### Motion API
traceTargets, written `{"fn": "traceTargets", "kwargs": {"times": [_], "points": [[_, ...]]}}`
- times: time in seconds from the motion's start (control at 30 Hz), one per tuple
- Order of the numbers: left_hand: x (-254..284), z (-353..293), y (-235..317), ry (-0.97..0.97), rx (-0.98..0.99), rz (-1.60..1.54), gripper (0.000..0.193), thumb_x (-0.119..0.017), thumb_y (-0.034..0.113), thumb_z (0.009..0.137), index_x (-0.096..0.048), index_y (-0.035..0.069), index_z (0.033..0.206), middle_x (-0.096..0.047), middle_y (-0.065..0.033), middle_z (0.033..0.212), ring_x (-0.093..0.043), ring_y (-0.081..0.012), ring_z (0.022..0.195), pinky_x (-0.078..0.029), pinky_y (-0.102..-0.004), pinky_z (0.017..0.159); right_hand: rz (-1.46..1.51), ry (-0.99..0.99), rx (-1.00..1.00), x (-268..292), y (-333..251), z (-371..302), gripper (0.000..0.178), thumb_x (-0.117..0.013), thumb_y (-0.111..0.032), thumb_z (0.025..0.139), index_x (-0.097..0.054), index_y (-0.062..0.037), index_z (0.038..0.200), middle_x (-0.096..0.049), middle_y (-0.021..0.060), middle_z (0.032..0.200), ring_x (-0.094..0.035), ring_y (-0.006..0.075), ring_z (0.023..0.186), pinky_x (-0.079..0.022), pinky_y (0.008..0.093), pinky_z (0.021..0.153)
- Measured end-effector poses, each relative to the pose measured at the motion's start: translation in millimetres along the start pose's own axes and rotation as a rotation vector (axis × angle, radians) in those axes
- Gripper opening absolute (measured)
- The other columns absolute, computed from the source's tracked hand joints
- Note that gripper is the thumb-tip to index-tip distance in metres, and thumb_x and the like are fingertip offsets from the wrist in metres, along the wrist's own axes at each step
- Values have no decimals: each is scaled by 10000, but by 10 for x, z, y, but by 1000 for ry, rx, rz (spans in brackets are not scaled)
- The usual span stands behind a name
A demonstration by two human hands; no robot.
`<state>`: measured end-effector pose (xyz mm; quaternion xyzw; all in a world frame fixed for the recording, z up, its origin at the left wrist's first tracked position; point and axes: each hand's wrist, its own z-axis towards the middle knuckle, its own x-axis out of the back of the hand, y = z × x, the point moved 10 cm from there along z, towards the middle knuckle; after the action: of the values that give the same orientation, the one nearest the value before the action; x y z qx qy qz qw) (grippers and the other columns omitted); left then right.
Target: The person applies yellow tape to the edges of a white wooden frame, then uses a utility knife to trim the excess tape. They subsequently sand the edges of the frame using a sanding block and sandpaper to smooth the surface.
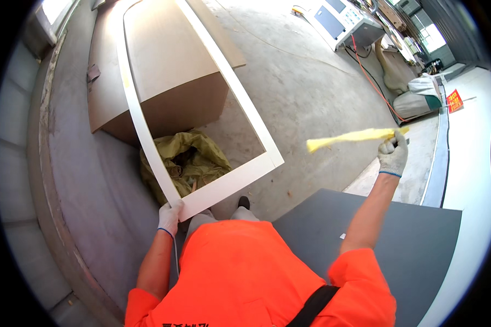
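Note:
A long white frame (229,181) reaches away from me, its near end close to my body. My left hand (169,217), in a pale work glove, is closed on the frame's near left corner. Out to the right, my gloved right hand (393,155) is raised in mid-air, pinching one end of a yellow strip (346,139). The strip stretches out leftward from the fingers, slightly blurred, apart from the frame. It looks like tape or thin film; I cannot tell which. A small yellow patch (126,82) shows on the frame's left rail.
Beneath the frame's far part are large brown boards (169,54). An olive woven sack (207,155) gapes open below its near end. A dark grey panel (376,240) lies at my right. Farther off are a white machine cabinet (333,24), an orange hose (373,82) and full sacks (417,101).

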<state>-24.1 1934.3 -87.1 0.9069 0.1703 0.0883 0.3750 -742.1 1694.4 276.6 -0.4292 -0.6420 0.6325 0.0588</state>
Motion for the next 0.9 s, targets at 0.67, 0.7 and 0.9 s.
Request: {"fn": "traceTargets", "kwargs": {"times": [0.67, 0.7, 0.9], "points": [[-2545, -1723, 2201, -506, -1248, 668, 853, -927, 312, 672, -569, 19, 1389, -577, -227, 1417, -547, -410, 1339, -463, -476, 1125, -8, -1173, -523, -1377, 1069, -2350, 187, -787, 58, 624, -710, 45, 794, -678, 154, 778, -575, 182, 633, -403, 292, 543], [-2723, -1709, 2137, -613, -1162, 746, 808, -925, 330, 672, -605, 19, 1346, -609, -223, 1370, -569, -398, 1312, -476, -468, 1105, -14, -1209, -552, -1306, 1033, -2242, 191, -791, 61, 613, -714, 47, 788, -689, 162, 791, -599, 193, 665, -417, 286, 561], [-2875, -1454, 1586, -429, -740, 1284, 557, -892, 463, 707, -710, 38, 1018, -742, -168, 934, -730, -359, 912, -575, -448, 828, -686, -1089, -390, -676, 1004, -1350, 187, -735, 85, 730, -774, 16, 899, -667, 54, 786, -607, 124, 723, -433, 274, 612]]}}
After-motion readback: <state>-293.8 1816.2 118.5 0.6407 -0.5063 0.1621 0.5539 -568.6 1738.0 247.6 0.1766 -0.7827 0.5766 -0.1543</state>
